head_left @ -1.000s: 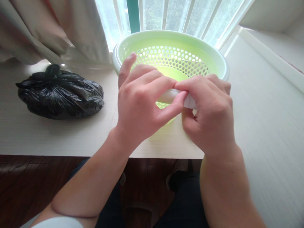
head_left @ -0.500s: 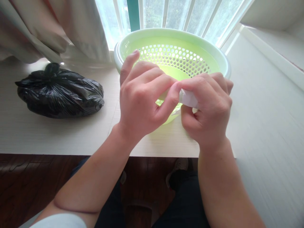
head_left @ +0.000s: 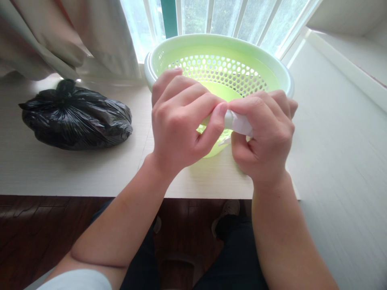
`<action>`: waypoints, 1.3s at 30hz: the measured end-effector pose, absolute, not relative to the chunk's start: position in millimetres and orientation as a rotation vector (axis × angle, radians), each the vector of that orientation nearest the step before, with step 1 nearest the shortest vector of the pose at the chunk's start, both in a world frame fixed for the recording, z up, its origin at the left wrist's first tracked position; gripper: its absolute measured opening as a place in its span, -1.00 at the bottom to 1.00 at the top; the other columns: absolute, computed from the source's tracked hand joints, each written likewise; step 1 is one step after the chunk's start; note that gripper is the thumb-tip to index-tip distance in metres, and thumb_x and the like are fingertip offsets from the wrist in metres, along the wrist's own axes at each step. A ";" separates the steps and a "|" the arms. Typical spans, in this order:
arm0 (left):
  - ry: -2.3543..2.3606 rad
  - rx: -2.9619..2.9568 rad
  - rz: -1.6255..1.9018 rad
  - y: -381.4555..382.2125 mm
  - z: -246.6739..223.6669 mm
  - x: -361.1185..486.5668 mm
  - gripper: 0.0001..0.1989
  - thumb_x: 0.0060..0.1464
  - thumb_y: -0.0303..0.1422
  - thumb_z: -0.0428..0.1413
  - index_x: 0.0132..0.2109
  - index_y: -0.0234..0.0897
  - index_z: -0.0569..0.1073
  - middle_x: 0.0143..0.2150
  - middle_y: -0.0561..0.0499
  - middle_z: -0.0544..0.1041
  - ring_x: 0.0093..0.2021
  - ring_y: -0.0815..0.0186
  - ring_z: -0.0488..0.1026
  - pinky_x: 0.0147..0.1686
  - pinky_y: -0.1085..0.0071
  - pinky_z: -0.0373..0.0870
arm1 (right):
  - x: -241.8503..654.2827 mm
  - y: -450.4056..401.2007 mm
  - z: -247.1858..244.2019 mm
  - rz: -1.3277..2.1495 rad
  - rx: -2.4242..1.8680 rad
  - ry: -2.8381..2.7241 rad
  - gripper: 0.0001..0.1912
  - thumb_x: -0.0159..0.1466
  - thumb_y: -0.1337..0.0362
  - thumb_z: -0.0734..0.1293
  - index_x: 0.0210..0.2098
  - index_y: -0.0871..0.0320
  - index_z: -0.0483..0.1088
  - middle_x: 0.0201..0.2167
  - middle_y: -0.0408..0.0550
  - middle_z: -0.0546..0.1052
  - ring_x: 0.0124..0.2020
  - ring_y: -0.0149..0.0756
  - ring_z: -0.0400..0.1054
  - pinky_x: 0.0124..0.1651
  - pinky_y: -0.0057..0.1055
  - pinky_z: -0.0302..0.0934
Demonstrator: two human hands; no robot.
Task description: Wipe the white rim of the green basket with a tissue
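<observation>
A light green plastic laundry basket (head_left: 256, 54) with a perforated wall stands in front of me, its near side partly hidden by my hands. My left hand (head_left: 181, 121) is closed, thumb and forefinger pinching what looks like the basket's pale near rim. Against the same stretch, my right hand (head_left: 266, 133) is closed on a white strip (head_left: 241, 123), which seems to lie around the rim; whether it is paper, tape or cloth I cannot tell. The tips of both forefingers meet. A thin pale sliver (head_left: 225, 141) sticks out below the strip.
A knotted black plastic bag (head_left: 78, 119) lies on the white ledge (head_left: 90, 173), left of the basket. Behind are a curtain (head_left: 99, 36) and a barred window (head_left: 223, 18). The ledge's front edge runs above my legs and the dark wooden floor (head_left: 39, 233).
My left fingers have shifted slightly left, and the little finger has curled in. More of the pale stretch and the white strip now shows between my hands.
</observation>
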State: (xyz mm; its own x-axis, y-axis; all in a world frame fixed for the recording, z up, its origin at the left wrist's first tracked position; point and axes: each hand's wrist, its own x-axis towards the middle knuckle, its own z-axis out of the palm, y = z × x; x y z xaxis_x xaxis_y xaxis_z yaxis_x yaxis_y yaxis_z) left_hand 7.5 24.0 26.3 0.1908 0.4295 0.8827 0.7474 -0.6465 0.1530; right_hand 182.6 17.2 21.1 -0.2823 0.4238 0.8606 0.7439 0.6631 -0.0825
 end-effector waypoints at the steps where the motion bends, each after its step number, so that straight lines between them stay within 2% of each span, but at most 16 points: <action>1: -1.110 -2.160 -1.437 24.4 26.0 7.1 -0.72 0.37 -0.25 -0.02 -0.28 -0.09 0.52 -0.35 0.12 0.58 -0.14 0.33 0.46 0.30 0.14 0.26 | 183.0 18.4 20.6 -0.418 -0.896 -1.913 -0.76 0.36 0.43 0.21 -0.10 0.00 0.41 -0.30 -0.17 0.51 -0.18 -0.26 0.39 -0.02 -0.20 0.13; 11: -1.089 -2.134 -1.434 24.1 26.4 8.3 -0.71 0.37 -0.27 -0.02 -0.28 -0.10 0.53 -0.35 0.12 0.57 -0.16 0.34 0.49 0.22 0.18 0.31 | 188.8 25.2 17.2 -0.451 -0.867 -1.884 -0.78 0.43 0.38 0.19 -0.11 -0.03 0.42 -0.32 -0.17 0.52 -0.21 -0.27 0.40 -0.04 -0.21 0.17; 16: -1.096 -2.172 -1.404 26.1 26.4 6.7 -0.70 0.37 -0.22 -0.04 -0.28 -0.10 0.52 -0.36 0.11 0.57 -0.16 0.31 0.46 0.22 0.16 0.26 | 191.2 26.8 16.8 -0.447 -0.866 -1.896 -0.76 0.45 0.38 0.17 -0.10 -0.04 0.42 -0.32 -0.16 0.51 -0.19 -0.27 0.40 -0.03 -0.20 0.16; 20: -1.057 -2.150 -1.406 26.8 26.1 6.9 -0.69 0.38 -0.25 -0.04 -0.29 -0.10 0.53 -0.35 0.11 0.57 -0.17 0.32 0.46 0.18 0.22 0.27 | 193.8 28.6 16.5 -0.438 -0.829 -1.881 -0.76 0.40 0.44 0.21 -0.14 0.01 0.45 -0.32 -0.18 0.53 -0.21 -0.29 0.39 -0.05 -0.21 0.17; 27: -1.039 -2.204 -1.441 32.0 23.5 4.0 -0.63 0.40 -0.16 -0.09 -0.28 -0.09 0.53 -0.37 0.08 0.55 -0.19 0.30 0.42 0.13 0.18 0.20 | 197.9 33.0 14.6 -0.463 -0.792 -1.870 -0.73 0.38 0.46 0.20 -0.17 0.05 0.48 -0.32 -0.18 0.54 -0.23 -0.32 0.38 -0.06 -0.20 0.18; 31: -1.036 -2.190 -1.406 34.1 23.4 3.2 -0.62 0.40 -0.17 -0.11 -0.29 -0.09 0.53 -0.37 0.09 0.57 -0.21 0.31 0.40 0.07 0.20 0.22 | 199.1 33.8 14.0 -0.464 -0.829 -1.867 -0.70 0.37 0.47 0.19 -0.16 0.00 0.48 -0.32 -0.19 0.55 -0.22 -0.32 0.39 -0.03 -0.19 0.19; 39: -1.167 -2.200 -1.384 31.2 23.6 4.9 -0.59 0.41 -0.14 -0.13 -0.28 -0.09 0.53 -0.35 0.08 0.56 -0.16 0.29 0.42 0.15 0.17 0.19 | 202.6 37.1 13.4 -0.456 -0.775 -1.873 -0.70 0.30 0.50 0.22 -0.15 0.02 0.48 -0.31 -0.21 0.54 -0.23 -0.36 0.35 -0.05 -0.20 0.16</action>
